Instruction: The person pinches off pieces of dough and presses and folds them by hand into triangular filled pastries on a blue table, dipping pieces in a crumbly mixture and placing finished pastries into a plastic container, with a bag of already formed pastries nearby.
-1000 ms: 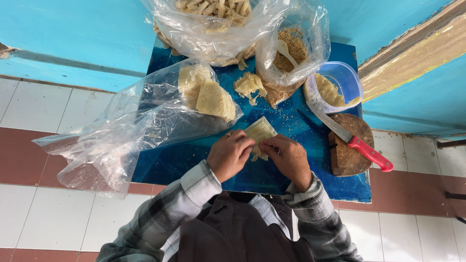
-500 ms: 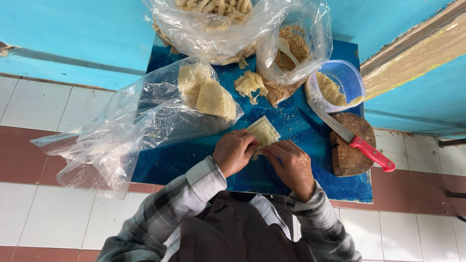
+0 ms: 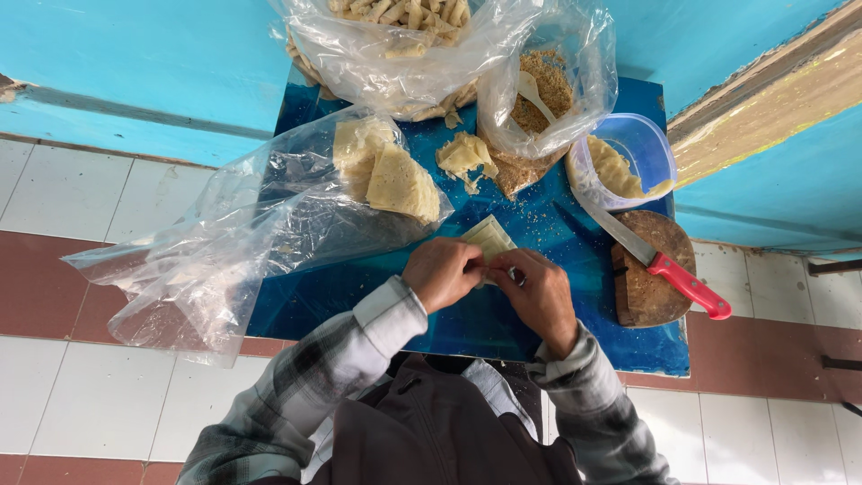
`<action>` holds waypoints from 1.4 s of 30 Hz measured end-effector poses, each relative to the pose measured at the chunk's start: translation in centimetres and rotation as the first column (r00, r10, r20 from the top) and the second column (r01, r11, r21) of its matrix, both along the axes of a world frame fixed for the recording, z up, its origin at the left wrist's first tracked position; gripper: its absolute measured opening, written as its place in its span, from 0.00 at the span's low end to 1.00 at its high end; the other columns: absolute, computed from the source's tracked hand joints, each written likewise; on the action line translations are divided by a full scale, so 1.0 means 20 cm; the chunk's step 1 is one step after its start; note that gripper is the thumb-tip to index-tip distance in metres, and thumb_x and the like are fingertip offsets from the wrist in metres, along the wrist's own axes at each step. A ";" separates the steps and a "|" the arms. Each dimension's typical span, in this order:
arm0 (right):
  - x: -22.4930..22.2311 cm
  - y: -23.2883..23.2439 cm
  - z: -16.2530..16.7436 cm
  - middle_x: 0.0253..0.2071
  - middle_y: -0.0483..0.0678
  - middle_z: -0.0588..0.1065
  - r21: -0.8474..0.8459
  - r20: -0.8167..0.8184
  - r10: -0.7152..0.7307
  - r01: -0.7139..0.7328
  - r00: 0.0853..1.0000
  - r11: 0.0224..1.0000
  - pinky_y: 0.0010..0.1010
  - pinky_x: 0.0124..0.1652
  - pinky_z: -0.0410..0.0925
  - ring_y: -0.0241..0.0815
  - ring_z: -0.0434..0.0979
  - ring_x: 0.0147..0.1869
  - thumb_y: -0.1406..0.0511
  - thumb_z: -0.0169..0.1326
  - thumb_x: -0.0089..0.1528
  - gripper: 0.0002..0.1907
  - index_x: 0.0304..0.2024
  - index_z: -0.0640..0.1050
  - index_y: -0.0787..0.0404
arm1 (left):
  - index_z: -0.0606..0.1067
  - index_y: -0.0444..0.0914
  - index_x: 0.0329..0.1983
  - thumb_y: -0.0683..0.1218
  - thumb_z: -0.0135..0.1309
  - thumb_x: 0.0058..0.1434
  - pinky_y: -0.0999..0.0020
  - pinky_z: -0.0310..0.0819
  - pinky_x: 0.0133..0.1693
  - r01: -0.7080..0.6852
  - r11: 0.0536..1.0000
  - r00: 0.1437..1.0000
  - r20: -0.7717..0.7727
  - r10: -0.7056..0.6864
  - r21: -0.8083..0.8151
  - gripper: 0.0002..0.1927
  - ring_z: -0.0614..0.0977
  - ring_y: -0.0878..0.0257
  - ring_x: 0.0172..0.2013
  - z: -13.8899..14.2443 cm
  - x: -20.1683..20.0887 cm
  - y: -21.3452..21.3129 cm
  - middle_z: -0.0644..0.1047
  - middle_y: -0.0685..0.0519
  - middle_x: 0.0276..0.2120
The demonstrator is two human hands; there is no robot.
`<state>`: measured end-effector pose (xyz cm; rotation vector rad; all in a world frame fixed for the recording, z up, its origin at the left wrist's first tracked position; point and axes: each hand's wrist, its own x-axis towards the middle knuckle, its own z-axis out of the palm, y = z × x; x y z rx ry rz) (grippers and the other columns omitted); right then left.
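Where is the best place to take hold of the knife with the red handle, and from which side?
Grip the knife by its red handle, coming from the right side, probably with the right hand. The handle juts past the round wooden board, free and bare, while the blade points up-left toward the plastic tub, so fingers stay off the edge.

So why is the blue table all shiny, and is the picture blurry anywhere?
In the head view, soft daylight makes the glossy blue table mirror things, and the clear plastic bag shows white glare; the left hand, right hand, pale wrapper sheet and red-handled knife look sharp, shadows faint.
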<state>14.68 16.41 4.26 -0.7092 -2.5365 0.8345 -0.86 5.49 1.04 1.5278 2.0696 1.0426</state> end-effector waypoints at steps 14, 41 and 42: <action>0.04 -0.10 0.05 0.40 0.44 0.81 0.289 -0.054 0.083 -0.065 0.995 0.955 0.35 0.41 0.73 0.44 0.81 0.43 0.64 0.65 0.58 0.09 0.41 0.84 0.57 | 0.81 0.39 0.39 0.43 0.62 0.56 0.59 0.81 0.39 0.143 0.990 0.984 0.110 -0.140 -0.019 0.08 0.87 0.53 0.33 -0.04 -0.10 0.04 0.84 0.47 0.31; 0.04 -0.06 0.02 0.41 0.48 0.81 0.094 -0.056 0.141 -0.135 0.988 0.986 0.33 0.37 0.74 0.46 0.84 0.39 0.69 0.61 0.60 0.08 0.43 0.83 0.60 | 0.76 0.38 0.37 0.44 0.64 0.55 0.55 0.76 0.41 -0.033 0.991 0.997 -0.070 0.042 0.133 0.10 0.79 0.50 0.39 -0.01 0.06 -0.16 0.75 0.48 0.36; 0.05 -0.07 0.02 0.41 0.48 0.81 0.075 -0.046 0.109 -0.106 0.993 0.992 0.32 0.36 0.74 0.45 0.84 0.38 0.69 0.62 0.60 0.09 0.43 0.83 0.60 | 0.76 0.38 0.36 0.45 0.66 0.53 0.55 0.75 0.40 -0.040 0.993 0.997 -0.062 0.047 0.113 0.12 0.79 0.49 0.38 0.00 0.06 -0.17 0.75 0.48 0.36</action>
